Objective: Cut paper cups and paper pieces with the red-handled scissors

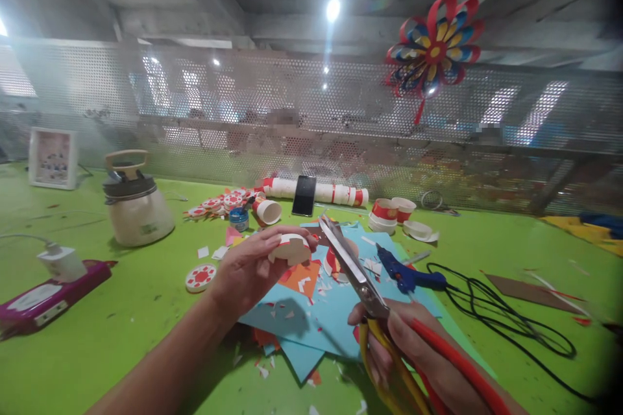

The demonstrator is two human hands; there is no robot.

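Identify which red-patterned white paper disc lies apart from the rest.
The red-patterned white disc beside the left hand, alone; the others cluster beside the blue jar.

On the green table [160, 321], open surface lies at the lower left of the frame, between the power strip [53, 298] and the blue paper [287, 321], and a smaller patch lies right of the black cord [511, 331]. That cord and the glue gun [409, 275] block the paper's right side, while the kettle [139, 207], jar [238, 219], phone [304, 196] and cups [384, 215] crowd the far side.
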